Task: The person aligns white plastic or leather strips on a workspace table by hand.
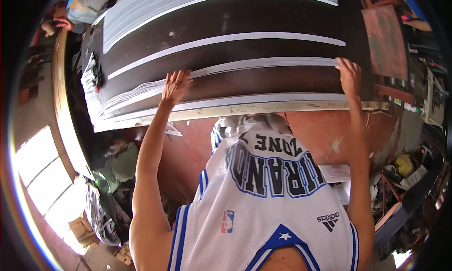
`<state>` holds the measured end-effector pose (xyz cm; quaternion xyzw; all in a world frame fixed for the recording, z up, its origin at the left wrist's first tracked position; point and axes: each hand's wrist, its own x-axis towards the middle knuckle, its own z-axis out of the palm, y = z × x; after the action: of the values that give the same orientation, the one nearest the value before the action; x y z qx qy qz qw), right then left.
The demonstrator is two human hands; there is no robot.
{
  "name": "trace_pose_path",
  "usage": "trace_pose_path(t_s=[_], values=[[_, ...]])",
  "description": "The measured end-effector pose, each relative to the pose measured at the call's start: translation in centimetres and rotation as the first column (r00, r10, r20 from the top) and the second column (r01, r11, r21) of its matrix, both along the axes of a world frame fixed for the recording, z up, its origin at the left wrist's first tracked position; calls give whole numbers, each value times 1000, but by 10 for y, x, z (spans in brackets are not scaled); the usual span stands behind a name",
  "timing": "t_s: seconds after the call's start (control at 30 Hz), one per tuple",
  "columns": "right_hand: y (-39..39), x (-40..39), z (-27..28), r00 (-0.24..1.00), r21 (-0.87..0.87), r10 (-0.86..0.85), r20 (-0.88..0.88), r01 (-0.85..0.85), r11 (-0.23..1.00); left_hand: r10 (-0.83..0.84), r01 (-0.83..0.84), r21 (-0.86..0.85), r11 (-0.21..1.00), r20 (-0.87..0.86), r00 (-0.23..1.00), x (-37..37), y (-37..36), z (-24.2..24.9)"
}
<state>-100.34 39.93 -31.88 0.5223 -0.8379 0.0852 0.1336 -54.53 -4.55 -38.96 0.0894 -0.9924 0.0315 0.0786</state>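
Observation:
A bundle of long, thin white strips (pixel 263 64) lies lengthwise across a dark tabletop (pixel 226 17) in the head view. Its left part fans out into separate layers. My left hand (pixel 176 86) is closed over the bundle left of its middle, fingertips curled on the far side. At the right end of the same strips, my right hand (pixel 349 77) is closed with the fingers bent round the tip. Beyond the bundle lies a narrower white strip stack (pixel 235 39), apart from it. Another long white strip (pixel 263 98) runs along the near edge.
A wide pile of white strips (pixel 197 5) covers the table's far side. A reddish board (pixel 385 41) lies at the right end. Crumpled white material (pixel 92 83) sits at the left end. Another person (pixel 87 5) is partly visible at the far left. Clutter (pixel 400 177) stands at right.

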Motion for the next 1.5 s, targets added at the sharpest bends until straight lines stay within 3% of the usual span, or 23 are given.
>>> trace_pose_path(t_s=[0.4, 0.9, 1.1, 1.5], values=[[78, -52, 8, 993, 122, -115, 29, 110, 986, 134, -124, -114, 986, 81, 988, 110, -48, 23], [187, -111, 46, 971, 286, -239, 21, 223, 932, 295, -291, -61, 955, 92, 951, 180, -83, 72], [191, -107, 66, 960, 287, -277, 38, 255, 923, 411, -407, -71, 911, 51, 910, 221, -106, 73], [186, -101, 75, 957, 230, -279, 74, 256, 939, 437, -432, -67, 899, 124, 891, 233, -119, 81]])
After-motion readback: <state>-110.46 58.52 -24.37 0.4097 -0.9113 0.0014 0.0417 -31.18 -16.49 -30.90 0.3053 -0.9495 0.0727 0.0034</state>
